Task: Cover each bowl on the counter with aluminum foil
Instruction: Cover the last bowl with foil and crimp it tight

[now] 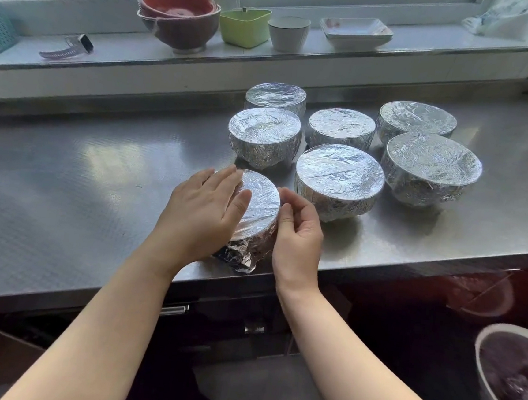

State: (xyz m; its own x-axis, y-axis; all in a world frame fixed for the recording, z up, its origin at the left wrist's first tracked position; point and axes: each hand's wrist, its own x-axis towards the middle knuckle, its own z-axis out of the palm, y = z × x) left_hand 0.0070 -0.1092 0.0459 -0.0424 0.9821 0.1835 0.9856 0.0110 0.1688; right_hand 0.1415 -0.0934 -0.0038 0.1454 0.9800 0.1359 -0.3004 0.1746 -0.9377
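A foil-wrapped bowl (260,206) stands near the front edge of the steel counter (81,190). My left hand (204,213) lies flat over its left side, fingers straight, pressing the foil against top and wall. My right hand (298,231) cups the bowl's right side, its curled fingers and thumb pinching the foil at the rim. Loose foil is crumpled at the bowl's foot (241,258). Behind and to the right stand several other bowls fully wrapped in foil, the nearest (339,177) just right of my right hand.
On the window sill (125,50) sit stacked red-brown bowls (179,17), a green square container (244,26), a white cup (288,33), a white square dish (355,30) and a watch (68,48). A bin (494,398) stands on the floor at lower right.
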